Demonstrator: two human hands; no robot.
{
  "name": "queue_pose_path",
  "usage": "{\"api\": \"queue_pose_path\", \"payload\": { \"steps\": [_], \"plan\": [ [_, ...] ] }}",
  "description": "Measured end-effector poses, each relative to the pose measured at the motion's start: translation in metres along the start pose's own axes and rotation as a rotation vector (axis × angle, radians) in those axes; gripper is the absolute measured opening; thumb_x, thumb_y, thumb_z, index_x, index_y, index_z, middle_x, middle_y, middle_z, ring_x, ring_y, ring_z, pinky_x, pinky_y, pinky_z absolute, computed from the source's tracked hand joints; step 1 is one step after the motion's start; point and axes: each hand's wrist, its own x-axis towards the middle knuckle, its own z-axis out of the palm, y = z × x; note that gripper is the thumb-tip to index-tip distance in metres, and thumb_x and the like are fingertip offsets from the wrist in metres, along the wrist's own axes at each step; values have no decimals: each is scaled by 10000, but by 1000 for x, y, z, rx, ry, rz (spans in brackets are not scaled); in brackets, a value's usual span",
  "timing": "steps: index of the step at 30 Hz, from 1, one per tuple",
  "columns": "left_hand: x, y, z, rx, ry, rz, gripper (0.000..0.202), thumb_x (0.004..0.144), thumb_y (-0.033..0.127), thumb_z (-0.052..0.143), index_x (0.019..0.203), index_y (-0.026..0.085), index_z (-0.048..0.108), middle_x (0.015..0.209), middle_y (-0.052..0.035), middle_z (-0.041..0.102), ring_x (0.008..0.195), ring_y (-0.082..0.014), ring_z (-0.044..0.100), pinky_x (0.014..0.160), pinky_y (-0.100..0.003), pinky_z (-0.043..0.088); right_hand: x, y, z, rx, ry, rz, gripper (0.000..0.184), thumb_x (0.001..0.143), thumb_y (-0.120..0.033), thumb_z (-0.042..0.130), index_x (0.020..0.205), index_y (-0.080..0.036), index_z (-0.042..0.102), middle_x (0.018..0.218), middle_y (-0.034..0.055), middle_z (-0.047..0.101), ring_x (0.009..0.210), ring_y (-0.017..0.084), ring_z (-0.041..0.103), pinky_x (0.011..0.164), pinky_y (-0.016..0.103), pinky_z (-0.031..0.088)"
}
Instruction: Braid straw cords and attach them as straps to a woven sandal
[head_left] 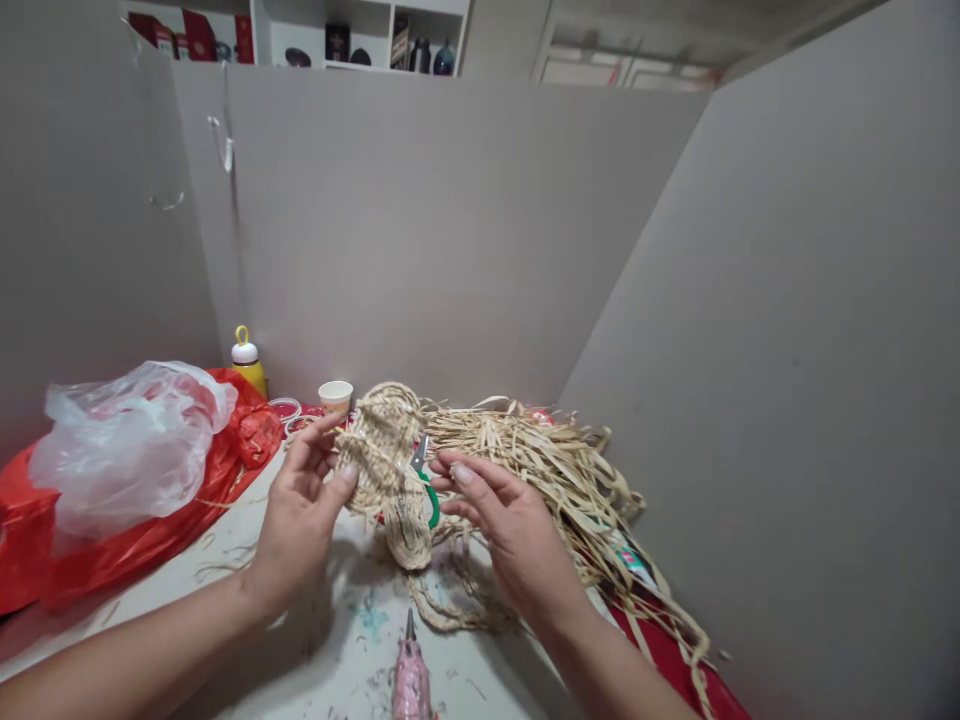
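Your left hand (304, 510) pinched the left edge of the pale woven straw piece (386, 470) between thumb and fingertips, holding it upright just above the white tabletop (300, 660). Your right hand (502, 520) was loosely spread, its fingertips just beside the piece and the green-handled scissors (430, 497); I cannot tell whether they touched. A heap of loose straw strips (555, 460) lay behind, a pink glue gun (411, 680) nearer you, and a red plastic bag (150, 535) on the left.
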Motion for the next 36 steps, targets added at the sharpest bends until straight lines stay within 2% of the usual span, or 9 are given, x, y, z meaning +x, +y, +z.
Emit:
{"api": "queue_pose_path", "payload": {
  "steps": [5,7,9,12,15,18,24,30,36],
  "plan": [
    [-23,1,10,-77,-174,-170,435,839,249,656,1249,296,520,1265,-49,563,1147,-205,526,937,-304,455,-6,-3,3,171,-186,114,256,725,-369,785,901,-184,759,829,42,695,700,128,584,634,238,483],
    [-24,2,8,-105,-297,-205,483,828,257,673,1277,295,499,1313,-64,529,1166,-228,512,933,-322,453,-6,-1,1,188,-200,125,228,736,-363,774,869,-178,751,775,27,674,652,116,555,607,229,467],
    [-21,5,6,-134,-372,-228,562,796,272,708,1309,297,478,1324,-74,515,1177,-249,495,900,-324,455,-5,0,-1,192,-196,124,202,736,-365,771,817,-183,734,741,6,646,635,112,536,594,224,462],
    [-15,15,4,-200,-331,-307,541,789,337,704,1289,274,506,1216,-73,564,1131,-246,501,845,-312,447,-5,-1,-3,164,-203,100,203,729,-369,781,717,-184,696,676,-24,586,622,103,509,592,215,458],
    [-11,25,5,-219,-291,-477,320,794,370,701,1060,219,607,970,-40,613,901,-184,550,762,-299,437,-7,-4,-2,95,-234,71,219,733,-369,782,681,-178,688,643,-29,562,604,95,484,579,204,438],
    [-10,28,6,-222,-309,-571,221,762,335,739,838,180,601,794,-5,590,736,-134,518,701,-279,416,-9,-6,-1,59,-287,67,207,755,-376,765,714,-180,714,669,-15,587,596,95,481,582,216,432],
    [-9,32,3,-282,-278,-645,171,715,255,740,767,172,600,763,0,592,728,-128,514,695,-263,412,-10,-2,-1,150,-358,176,167,751,-357,769,818,-206,748,767,10,628,660,114,519,640,243,453],
    [-7,33,1,-347,-266,-742,161,659,227,742,745,172,617,701,19,571,655,-106,507,653,-243,414,-9,0,0,224,-359,237,167,707,-330,799,691,-193,705,679,-10,576,617,106,492,605,223,433],
    [-3,30,2,-354,-272,-781,207,603,222,758,748,173,619,702,19,579,643,-105,507,650,-249,408,-10,-4,2,221,-330,246,200,702,-358,800,667,-193,693,661,-12,576,592,104,479,587,215,419]
  ]
}}
